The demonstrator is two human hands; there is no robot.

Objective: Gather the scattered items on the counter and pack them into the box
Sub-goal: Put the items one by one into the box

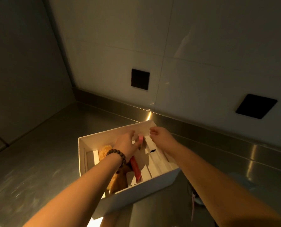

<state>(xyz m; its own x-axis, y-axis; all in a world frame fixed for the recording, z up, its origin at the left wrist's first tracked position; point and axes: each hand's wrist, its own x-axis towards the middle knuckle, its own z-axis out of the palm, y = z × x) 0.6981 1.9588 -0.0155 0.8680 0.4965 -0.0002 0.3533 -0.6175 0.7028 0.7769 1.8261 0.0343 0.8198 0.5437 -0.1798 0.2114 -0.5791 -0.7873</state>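
Over the white box (136, 196), left hand (126, 143) pinching a pink item (140, 139), right hand (159, 135) loosely curled, empty.

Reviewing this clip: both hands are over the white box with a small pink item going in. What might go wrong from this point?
1. The left hand pinches the small pink item only by its fingertips near the box's far wall; it may slip and land askew.
2. The white box seems to overhang the counter edge at its near corner, so downward pressure might tip it.
3. The right hand hovers at the far rim and could nudge the box.
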